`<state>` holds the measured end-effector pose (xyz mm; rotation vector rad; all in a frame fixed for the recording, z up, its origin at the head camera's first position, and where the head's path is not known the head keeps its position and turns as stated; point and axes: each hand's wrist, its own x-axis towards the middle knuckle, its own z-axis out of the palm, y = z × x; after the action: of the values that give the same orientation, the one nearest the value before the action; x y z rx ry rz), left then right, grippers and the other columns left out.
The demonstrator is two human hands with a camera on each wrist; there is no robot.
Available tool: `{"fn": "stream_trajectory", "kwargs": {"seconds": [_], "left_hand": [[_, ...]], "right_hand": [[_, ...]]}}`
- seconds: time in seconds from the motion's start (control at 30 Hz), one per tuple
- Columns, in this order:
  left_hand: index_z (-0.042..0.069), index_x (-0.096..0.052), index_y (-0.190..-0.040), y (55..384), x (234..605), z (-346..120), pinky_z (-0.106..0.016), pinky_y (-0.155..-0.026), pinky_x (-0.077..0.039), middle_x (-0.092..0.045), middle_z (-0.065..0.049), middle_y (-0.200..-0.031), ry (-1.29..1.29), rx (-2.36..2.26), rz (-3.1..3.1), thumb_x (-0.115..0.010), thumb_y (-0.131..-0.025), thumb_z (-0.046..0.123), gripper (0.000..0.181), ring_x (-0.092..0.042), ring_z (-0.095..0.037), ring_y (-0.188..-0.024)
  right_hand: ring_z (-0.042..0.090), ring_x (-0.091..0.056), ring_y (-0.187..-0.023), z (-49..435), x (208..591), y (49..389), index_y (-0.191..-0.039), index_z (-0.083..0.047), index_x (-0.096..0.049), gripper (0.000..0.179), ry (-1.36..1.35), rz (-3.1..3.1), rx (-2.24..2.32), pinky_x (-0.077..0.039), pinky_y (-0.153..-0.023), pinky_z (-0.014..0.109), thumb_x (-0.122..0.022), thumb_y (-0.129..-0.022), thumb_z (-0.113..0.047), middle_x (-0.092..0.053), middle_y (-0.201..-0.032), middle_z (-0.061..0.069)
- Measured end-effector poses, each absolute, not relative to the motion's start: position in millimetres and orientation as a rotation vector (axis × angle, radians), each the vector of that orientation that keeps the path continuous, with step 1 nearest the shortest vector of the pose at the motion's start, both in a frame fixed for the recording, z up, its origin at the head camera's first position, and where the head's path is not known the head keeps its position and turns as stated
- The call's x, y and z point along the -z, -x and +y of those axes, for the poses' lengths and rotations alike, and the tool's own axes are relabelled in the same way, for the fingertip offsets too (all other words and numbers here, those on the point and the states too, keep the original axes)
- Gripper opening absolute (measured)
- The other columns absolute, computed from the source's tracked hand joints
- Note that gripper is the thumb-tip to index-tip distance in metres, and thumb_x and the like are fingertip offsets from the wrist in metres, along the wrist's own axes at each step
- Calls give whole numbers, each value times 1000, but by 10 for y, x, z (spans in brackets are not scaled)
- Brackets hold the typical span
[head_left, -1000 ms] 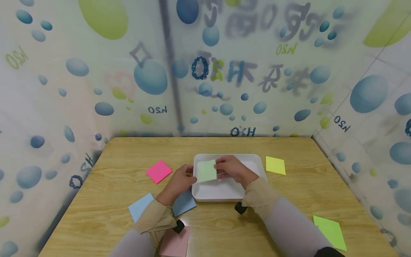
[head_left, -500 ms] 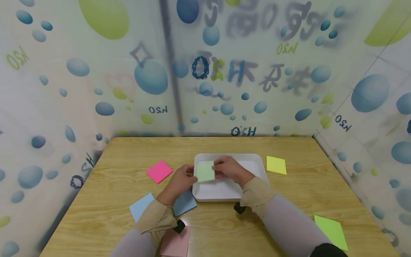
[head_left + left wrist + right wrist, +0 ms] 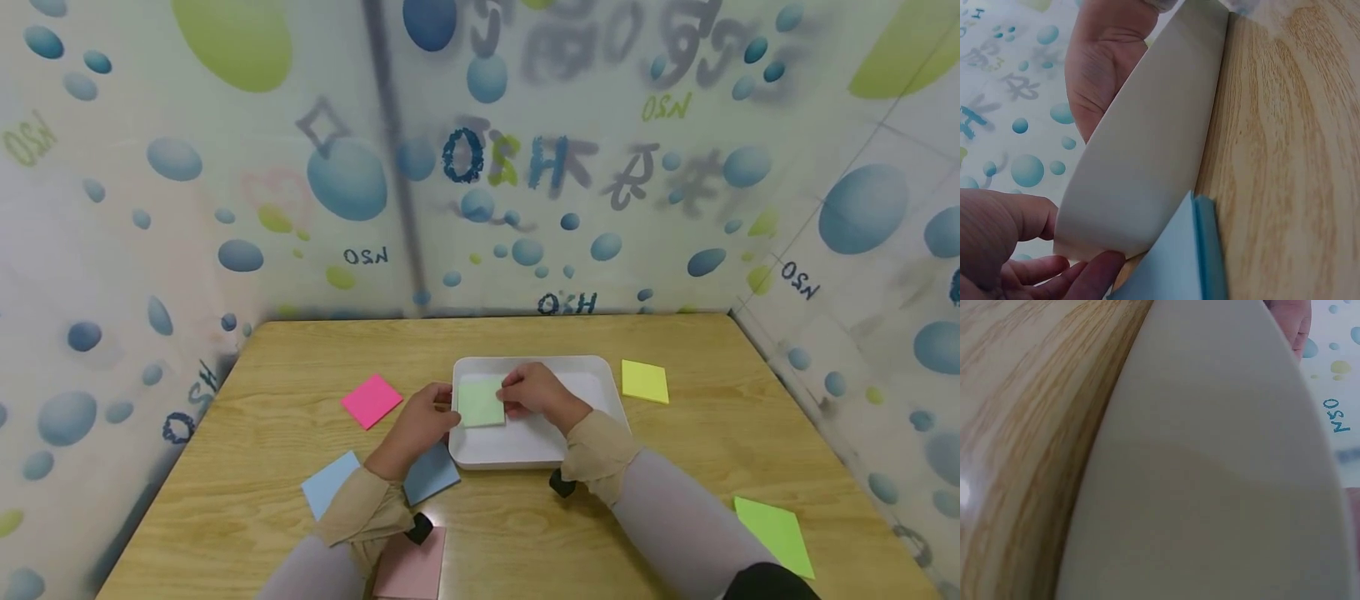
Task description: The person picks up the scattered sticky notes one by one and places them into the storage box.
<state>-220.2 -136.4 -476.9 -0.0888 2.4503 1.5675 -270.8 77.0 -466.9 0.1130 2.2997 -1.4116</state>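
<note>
A pale green sticky note pad (image 3: 480, 405) lies at the left end of a shallow white tray (image 3: 517, 450). My right hand (image 3: 543, 393) pinches the right edge of this pad, inside the tray. At the tray's left end, my left hand (image 3: 422, 425) grips the rim. The left wrist view shows its thumb and fingers (image 3: 1094, 275) on either side of the white wall. Next to those fingers, a blue sticky note pad (image 3: 1172, 262) touches or nearly touches the tray. In the right wrist view the tray's wall (image 3: 1204, 475) hides most of the right hand.
Around the tray on the wooden table (image 3: 540, 533) lie pink (image 3: 372, 402), light blue (image 3: 330, 483), dusty pink (image 3: 410, 567), yellow (image 3: 644, 382) and bright green (image 3: 775, 536) pads. A bubble-patterned curtain (image 3: 480, 242) stands behind the table.
The pale green pad has gone from tilted to lying flat at the tray's left end, with my right hand moving slightly left along with it. My left hand stays at the rim.
</note>
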Motion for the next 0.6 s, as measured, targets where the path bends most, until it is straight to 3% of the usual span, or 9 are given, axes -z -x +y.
{"fn": "stream_trajectory", "kwargs": {"seconds": [0.6], "left_hand": [[2, -58, -140, 2195, 4755, -1362, -35, -74, -61, -64, -18, -133, 75, -1566, 2460, -68, -93, 9, 49, -65, -30, -116]], "right_hand": [[16, -69, -78, 803, 4642, 2673, -111, -1, -70, 20, -59, 2318, 1372, -61, -69, 26, -72, -98, -16, -73, -96, 11]]}}
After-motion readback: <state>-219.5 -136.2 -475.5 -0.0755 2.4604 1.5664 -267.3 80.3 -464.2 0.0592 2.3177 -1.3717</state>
